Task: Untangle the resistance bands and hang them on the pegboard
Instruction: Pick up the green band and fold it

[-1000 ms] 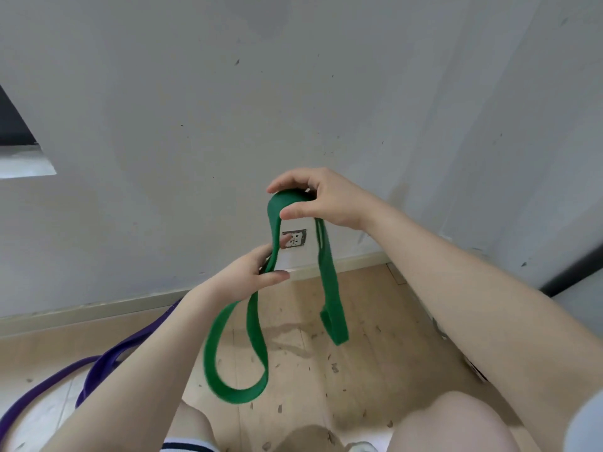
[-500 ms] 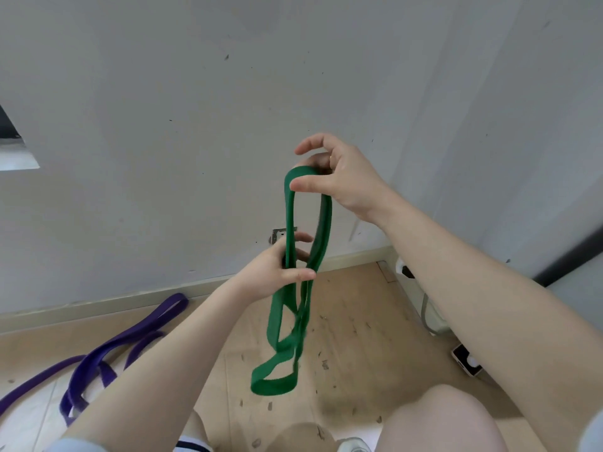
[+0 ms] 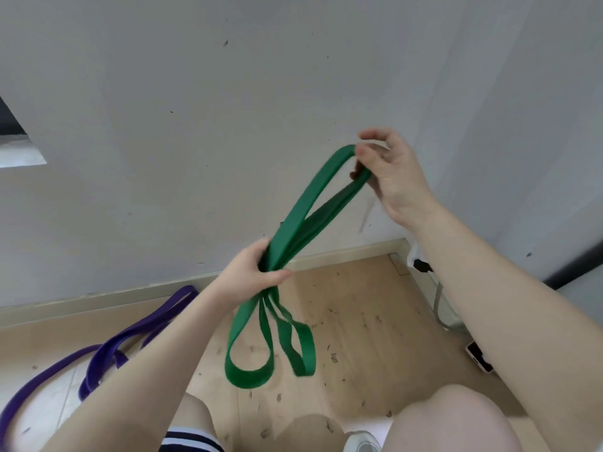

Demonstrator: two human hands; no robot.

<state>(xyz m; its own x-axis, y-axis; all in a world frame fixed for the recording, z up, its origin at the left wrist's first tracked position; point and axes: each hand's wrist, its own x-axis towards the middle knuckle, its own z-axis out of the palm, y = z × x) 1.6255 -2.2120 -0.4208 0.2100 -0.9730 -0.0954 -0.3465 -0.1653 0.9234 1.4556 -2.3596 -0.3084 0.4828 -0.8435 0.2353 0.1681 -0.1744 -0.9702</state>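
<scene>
A green resistance band (image 3: 303,216) is held in the air in front of the white wall, folded into several strands. My left hand (image 3: 248,275) grips the bunched strands at their middle, and two loops hang below it. Up and to the right, my right hand (image 3: 391,177) pinches the band's top loop between thumb and fingers, pulling it taut on a slant. A purple resistance band (image 3: 107,347) lies in loose loops on the floor at the lower left. No pegboard is in view.
The white wall (image 3: 228,109) meets a wooden floor (image 3: 359,321) at a pale baseboard. A grey cable (image 3: 439,305) and a small white device (image 3: 478,357) lie on the floor at the right. My knees show at the bottom edge.
My right hand has moved up and to the right with the top loop, stretching the green band on a slant. My left hand now grips all the strands in a bunch.
</scene>
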